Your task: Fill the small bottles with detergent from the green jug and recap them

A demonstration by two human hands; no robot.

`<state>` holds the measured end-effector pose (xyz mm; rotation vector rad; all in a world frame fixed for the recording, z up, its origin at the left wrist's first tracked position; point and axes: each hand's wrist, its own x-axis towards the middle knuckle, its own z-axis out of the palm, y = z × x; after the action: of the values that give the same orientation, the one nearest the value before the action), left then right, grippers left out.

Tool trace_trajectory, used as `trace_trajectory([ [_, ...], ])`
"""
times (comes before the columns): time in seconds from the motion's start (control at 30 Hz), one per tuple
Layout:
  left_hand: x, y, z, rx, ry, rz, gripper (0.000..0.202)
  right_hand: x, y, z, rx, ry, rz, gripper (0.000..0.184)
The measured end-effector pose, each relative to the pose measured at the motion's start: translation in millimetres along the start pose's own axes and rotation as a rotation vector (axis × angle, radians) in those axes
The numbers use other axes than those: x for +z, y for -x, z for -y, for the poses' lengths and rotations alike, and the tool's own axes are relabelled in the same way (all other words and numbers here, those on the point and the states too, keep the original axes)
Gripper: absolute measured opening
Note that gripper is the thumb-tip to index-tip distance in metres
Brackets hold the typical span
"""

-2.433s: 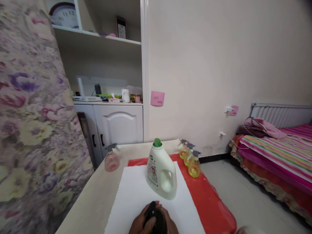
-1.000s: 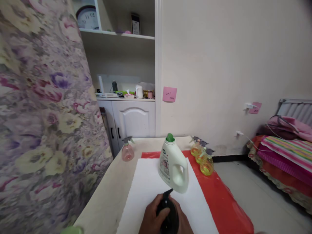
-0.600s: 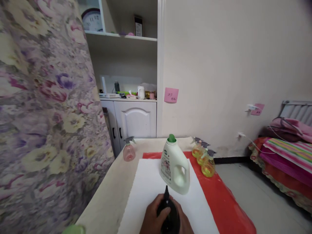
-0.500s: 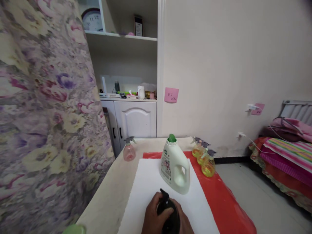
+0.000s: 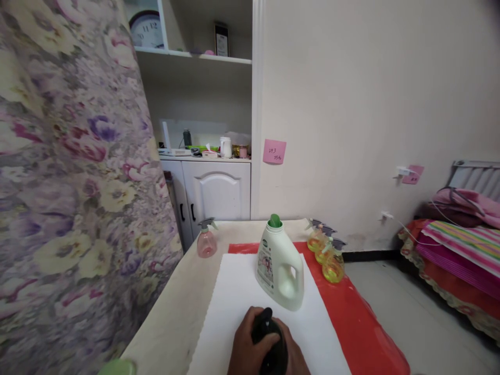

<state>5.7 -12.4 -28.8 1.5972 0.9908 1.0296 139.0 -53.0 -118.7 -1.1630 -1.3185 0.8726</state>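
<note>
At the near edge of the white sheet, my left hand (image 5: pixel 247 344) is closed round the top of a black pump bottle (image 5: pixel 274 359), thumb across the front. My right hand (image 5: pixel 296 357) wraps the bottle's right side, its fingers partly hidden behind it. The pump's spout points away from me. Just beyond stands a pale green detergent jug (image 5: pixel 275 265) with a handle on the right and its green spout showing at the mouth. The bottle's lower part is out of frame.
A pink spray bottle (image 5: pixel 207 242) stands at the table's back left. Several yellow spray bottles (image 5: pixel 333 268) line the red cloth (image 5: pixel 361 323) at right. Under the jug lies a white sheet (image 5: pixel 228 302). A light green round object (image 5: pixel 117 367) shows at the lower left.
The pump's spout has swung from pointing up-left to nearly straight away from me. Both hands stay on the bottle, and the jug and spray bottles have not moved.
</note>
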Motion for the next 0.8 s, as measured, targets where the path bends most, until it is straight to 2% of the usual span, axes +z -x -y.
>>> trace_trajectory([
  [0.07,-0.8,-0.4,3.2,0.009,0.022,0.03,0.039,-0.6,0.2,3.9,-0.011,-0.056,0.029,0.105],
  [0.13,-5.3,-1.6,6.9,0.041,0.062,0.116,0.049,-1.4,-0.7,3.8,-0.009,-0.057,0.045,0.104],
  [0.23,-11.9,-2.8,9.3,0.081,0.071,0.202,0.041,-1.8,-2.9,-5.2,-0.038,-0.024,0.048,0.11],
  [0.33,-10.9,-2.7,8.2,0.076,0.028,0.153,0.029,-1.3,-3.4,-15.5,-0.065,-0.067,0.07,0.116],
  [0.43,-6.2,-3.1,6.8,0.047,0.027,0.065,0.032,-1.3,-2.4,-16.8,-0.065,-0.054,0.077,0.11],
  [0.5,-5.9,-3.8,5.7,0.04,0.03,0.079,0.041,-1.6,-2.4,-14.0,-0.059,-0.043,0.08,0.106],
  [0.57,-8.8,-4.1,4.0,0.053,0.028,0.151,0.044,-1.8,-3.1,-11.4,-0.061,-0.054,0.074,0.106],
  [0.67,-13.7,-3.8,1.4,0.072,0.019,0.21,0.035,-1.8,-4.5,-10.3,-0.078,-0.089,0.064,0.109],
  [0.73,-13.1,-3.5,1.5,0.064,0.006,0.175,0.028,-2.0,-4.5,-10.4,-0.068,-0.081,0.068,0.109],
  [0.8,-8.8,-3.3,3.7,0.04,0.007,0.093,0.028,-2.5,-3.8,-9.9,-0.042,-0.053,0.072,0.109],
])
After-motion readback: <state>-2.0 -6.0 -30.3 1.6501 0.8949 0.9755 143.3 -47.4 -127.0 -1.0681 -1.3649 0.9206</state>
